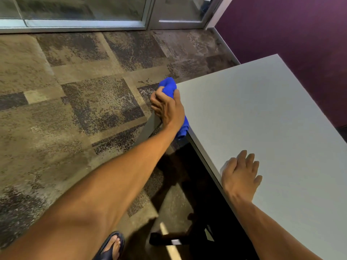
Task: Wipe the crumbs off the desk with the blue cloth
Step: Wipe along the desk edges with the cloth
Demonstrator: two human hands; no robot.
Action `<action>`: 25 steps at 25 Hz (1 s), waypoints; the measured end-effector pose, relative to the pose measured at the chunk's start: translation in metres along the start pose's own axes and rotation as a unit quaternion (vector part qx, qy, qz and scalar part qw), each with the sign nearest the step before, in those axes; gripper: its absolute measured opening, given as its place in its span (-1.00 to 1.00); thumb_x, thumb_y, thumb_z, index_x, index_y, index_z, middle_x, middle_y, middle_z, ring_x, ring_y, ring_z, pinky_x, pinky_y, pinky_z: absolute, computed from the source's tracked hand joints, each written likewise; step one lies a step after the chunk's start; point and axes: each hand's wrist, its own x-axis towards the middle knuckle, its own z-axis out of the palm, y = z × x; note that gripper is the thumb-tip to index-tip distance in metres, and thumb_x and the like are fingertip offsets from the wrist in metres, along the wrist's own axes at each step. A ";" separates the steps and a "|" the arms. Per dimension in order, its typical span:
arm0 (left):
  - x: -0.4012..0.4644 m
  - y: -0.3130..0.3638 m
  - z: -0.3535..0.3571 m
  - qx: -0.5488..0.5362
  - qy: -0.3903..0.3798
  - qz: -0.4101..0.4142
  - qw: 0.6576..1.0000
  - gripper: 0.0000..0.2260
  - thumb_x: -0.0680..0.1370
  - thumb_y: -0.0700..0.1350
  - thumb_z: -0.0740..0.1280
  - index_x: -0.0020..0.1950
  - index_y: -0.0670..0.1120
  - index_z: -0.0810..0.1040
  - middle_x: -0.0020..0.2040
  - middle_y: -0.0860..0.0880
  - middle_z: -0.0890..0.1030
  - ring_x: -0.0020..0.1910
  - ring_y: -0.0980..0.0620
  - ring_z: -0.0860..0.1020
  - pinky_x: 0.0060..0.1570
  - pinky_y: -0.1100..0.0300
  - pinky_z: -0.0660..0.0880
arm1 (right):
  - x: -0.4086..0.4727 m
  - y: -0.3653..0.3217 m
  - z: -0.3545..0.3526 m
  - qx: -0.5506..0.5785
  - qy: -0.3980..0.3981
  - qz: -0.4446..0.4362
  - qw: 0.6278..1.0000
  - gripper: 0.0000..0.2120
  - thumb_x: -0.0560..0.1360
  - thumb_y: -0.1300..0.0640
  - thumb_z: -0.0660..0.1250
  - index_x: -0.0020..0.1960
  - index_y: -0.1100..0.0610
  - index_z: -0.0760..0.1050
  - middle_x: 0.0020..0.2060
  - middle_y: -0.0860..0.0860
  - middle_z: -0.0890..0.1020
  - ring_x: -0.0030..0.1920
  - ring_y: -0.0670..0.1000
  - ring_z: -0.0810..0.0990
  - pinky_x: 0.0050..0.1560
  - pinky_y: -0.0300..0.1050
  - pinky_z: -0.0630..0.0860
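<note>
The blue cloth [169, 87] is bunched up in my left hand [168, 107], which grips it at the left corner of the grey desk [262, 113], partly past the edge. A tail of the cloth hangs below my wrist along the desk's front edge. My right hand [241, 173] rests flat on the desk near its front edge, fingers spread and straight. I cannot make out any crumbs on the desk top.
Patterned brown carpet [84, 109] covers the floor to the left. A purple wall [300, 34] runs behind the desk, and glass panels with metal frames [84, 23] stand at the back. A sandalled foot [112, 244] and a dark desk leg base [169, 240] lie below.
</note>
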 end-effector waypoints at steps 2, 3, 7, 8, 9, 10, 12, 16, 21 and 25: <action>0.023 0.009 -0.002 0.003 0.021 -0.026 0.999 -0.56 0.64 0.09 0.17 0.44 -0.11 0.27 0.43 -0.22 0.26 0.30 -0.26 0.31 0.27 -0.05 0.26 | -0.001 0.001 0.002 -0.006 0.001 -0.002 1.000 -0.44 0.70 -0.05 -0.15 0.68 0.08 -0.01 0.68 0.09 0.03 0.67 0.18 -0.04 0.61 0.31 -0.02; 0.032 0.012 -0.003 0.001 0.026 -0.035 0.999 -0.56 0.64 0.10 0.16 0.44 -0.11 0.28 0.41 -0.21 0.29 0.29 -0.26 0.32 0.26 -0.06 0.27 | -0.002 0.001 0.003 -0.007 0.002 -0.005 1.000 -0.43 0.70 -0.05 -0.15 0.68 0.08 -0.01 0.68 0.09 0.03 0.67 0.18 -0.04 0.61 0.32 -0.02; 0.067 0.019 -0.012 -0.108 0.031 -0.150 0.982 -0.55 0.66 0.11 0.10 0.47 -0.09 0.20 0.45 -0.24 0.28 0.36 -0.28 0.32 0.28 -0.11 0.31 | 0.000 0.001 0.003 -0.015 -0.004 -0.002 1.000 -0.43 0.71 -0.07 -0.16 0.68 0.08 -0.02 0.68 0.09 0.02 0.67 0.18 -0.04 0.61 0.32 -0.02; 0.075 0.017 -0.019 -0.167 0.040 -0.204 0.964 -0.54 0.67 0.11 0.07 0.50 -0.08 0.16 0.47 -0.26 0.26 0.37 -0.29 0.34 0.32 -0.13 0.33 | -0.001 0.002 0.003 -0.012 -0.005 0.000 1.000 -0.43 0.71 -0.07 -0.16 0.68 0.08 -0.02 0.68 0.09 0.01 0.67 0.18 -0.05 0.61 0.32 -0.03; 0.081 0.014 -0.028 -0.224 0.049 -0.254 0.940 -0.54 0.68 0.10 0.05 0.53 -0.06 0.11 0.49 -0.27 0.25 0.39 -0.30 0.36 0.35 -0.16 0.35 | -0.001 0.002 0.004 -0.008 -0.003 0.002 1.000 -0.43 0.70 -0.07 -0.15 0.68 0.08 -0.01 0.68 0.10 0.02 0.67 0.18 -0.05 0.61 0.32 -0.04; 0.083 0.009 -0.040 -0.268 0.061 -0.288 0.917 -0.54 0.69 0.07 0.03 0.55 -0.05 0.09 0.52 -0.27 0.25 0.40 -0.29 0.38 0.38 -0.17 0.36 | 0.001 0.003 0.005 -0.006 0.001 0.003 1.000 -0.43 0.70 -0.06 -0.15 0.68 0.08 -0.01 0.68 0.10 0.02 0.67 0.18 -0.04 0.61 0.32 -0.04; 0.074 0.001 -0.066 -0.318 0.062 -0.310 0.894 -0.56 0.70 0.05 0.01 0.55 -0.06 0.18 0.50 -0.23 0.35 0.36 -0.24 0.47 0.36 -0.16 0.42 | 0.004 0.005 0.009 -0.005 0.000 0.005 1.000 -0.41 0.69 -0.08 -0.17 0.67 0.08 -0.01 0.68 0.11 0.02 0.67 0.18 -0.05 0.60 0.33 -0.05; 0.025 0.008 -0.125 -0.401 -0.022 -0.296 0.867 -0.54 0.70 0.08 0.05 0.36 -0.24 0.46 0.28 -0.22 0.58 0.05 -0.16 0.62 0.27 -0.20 0.50 | 0.006 0.008 0.014 0.006 -0.005 0.012 1.000 -0.37 0.64 -0.13 -0.24 0.66 0.05 -0.01 0.67 0.10 0.04 0.67 0.19 -0.02 0.58 0.36 -0.03; -0.024 0.039 -0.186 -0.398 -0.100 -0.332 0.849 -0.42 0.67 0.20 0.04 0.46 -0.21 0.40 0.39 -0.23 0.51 0.35 -0.27 0.48 0.35 -0.22 0.40 | 0.004 0.005 0.013 0.011 -0.021 0.034 0.999 -0.37 0.63 -0.16 -0.25 0.65 0.03 0.01 0.66 0.13 0.11 0.65 0.23 0.07 0.55 0.40 0.09; -0.036 0.059 -0.216 -0.388 -0.139 -0.329 0.850 -0.35 0.62 0.29 0.03 0.43 -0.17 0.46 0.36 -0.25 0.54 0.32 -0.28 0.51 0.36 -0.26 0.39 | 0.007 0.006 0.008 0.021 -0.084 0.034 0.996 -0.35 0.61 -0.23 -0.26 0.65 -0.03 -0.04 0.67 0.11 0.04 0.66 0.23 -0.01 0.56 0.39 0.00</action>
